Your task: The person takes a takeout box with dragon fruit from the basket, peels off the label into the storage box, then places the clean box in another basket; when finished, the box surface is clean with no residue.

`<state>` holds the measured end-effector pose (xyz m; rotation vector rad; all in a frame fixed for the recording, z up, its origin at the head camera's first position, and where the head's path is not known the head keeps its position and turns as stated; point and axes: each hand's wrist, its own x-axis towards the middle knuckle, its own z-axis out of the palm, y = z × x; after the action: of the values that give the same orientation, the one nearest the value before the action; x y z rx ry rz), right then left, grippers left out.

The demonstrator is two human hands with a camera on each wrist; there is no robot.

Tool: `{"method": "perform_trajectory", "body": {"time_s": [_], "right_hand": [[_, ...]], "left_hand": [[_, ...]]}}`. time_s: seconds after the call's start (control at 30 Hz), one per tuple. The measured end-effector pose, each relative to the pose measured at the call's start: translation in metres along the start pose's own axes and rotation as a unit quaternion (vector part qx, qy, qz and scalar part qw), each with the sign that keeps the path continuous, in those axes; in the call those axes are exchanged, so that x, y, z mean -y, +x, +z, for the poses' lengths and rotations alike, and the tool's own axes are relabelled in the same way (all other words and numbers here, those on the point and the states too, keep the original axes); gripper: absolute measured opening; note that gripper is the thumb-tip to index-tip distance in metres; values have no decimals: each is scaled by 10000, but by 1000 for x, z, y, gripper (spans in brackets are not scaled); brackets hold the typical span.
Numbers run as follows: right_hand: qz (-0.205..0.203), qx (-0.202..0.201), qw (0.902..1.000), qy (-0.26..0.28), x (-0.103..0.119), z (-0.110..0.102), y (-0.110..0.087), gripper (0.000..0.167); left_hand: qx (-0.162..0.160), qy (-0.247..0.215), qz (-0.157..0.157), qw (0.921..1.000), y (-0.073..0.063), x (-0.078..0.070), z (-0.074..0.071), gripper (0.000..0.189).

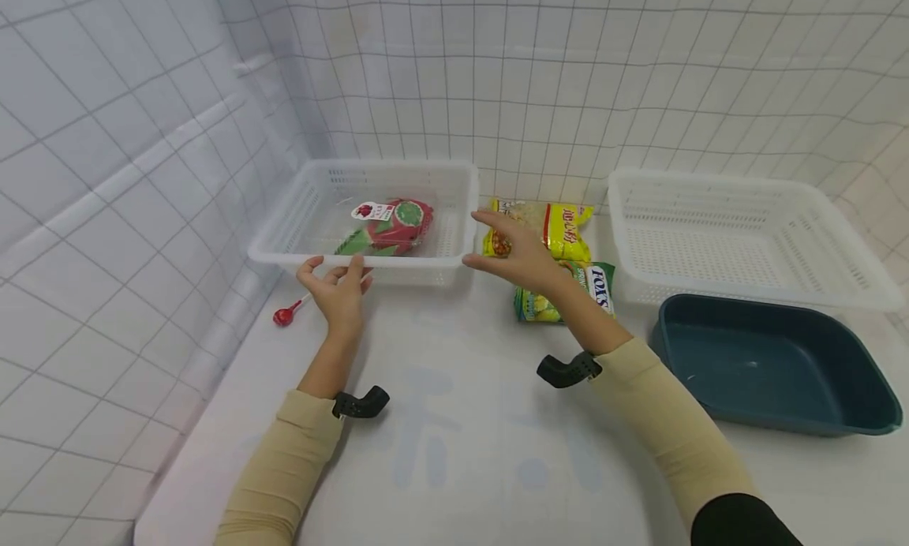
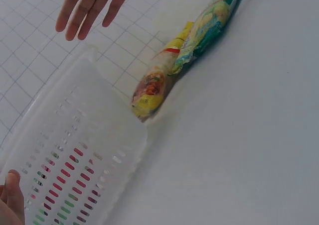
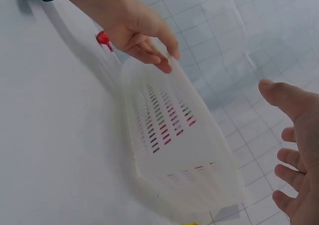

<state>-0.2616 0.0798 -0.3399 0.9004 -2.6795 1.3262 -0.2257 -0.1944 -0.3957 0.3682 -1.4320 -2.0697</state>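
A white perforated basket (image 1: 454, 263) stands at the back left, holding a red and green bag with a clear window (image 1: 401, 226). My left hand (image 1: 339, 293) grips its front rim, thumb up at the edge and fingers bent below it. In the right wrist view, this left hand (image 3: 142, 38) shows thumb and fingers at the rim (image 3: 199, 103). Spread wide, my right hand (image 1: 521, 254) is beside the basket's right front corner with nothing in it. Its fingers (image 3: 291, 175) look apart from the basket. A red lollipop (image 1: 284, 316) lies left of my left hand.
Behind my right hand lie a yellow food packet (image 1: 568, 226) and a green FOX'S bag (image 1: 600, 286). A second white basket (image 1: 746, 250) stands at the back right, with a dark teal tub (image 1: 774, 372) before it. Grid-patterned sheets (image 1: 540, 72) wall the back and sides.
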Motion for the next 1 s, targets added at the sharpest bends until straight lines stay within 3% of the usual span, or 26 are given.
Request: {"method": "perform_trajectory", "body": {"time_s": [0.23,0.57,0.8,1.0], "right_hand": [[168,-61,9998,106,8,16,24,68],[559,-199,9910,1203,18,35,66,63],[1567,-17,9734,1670,34,47,87,67],[2380,236,9597,1477,48,57,99,70]], "left_hand": [[77,-190,-200,9996,1,0,-1,59],[342,-522,-248,9977,7,-1,-3,60],[388,-717,-184,9965,6,1,-2,60],[415,-789,-135,9959,2,0,-6,61]]}}
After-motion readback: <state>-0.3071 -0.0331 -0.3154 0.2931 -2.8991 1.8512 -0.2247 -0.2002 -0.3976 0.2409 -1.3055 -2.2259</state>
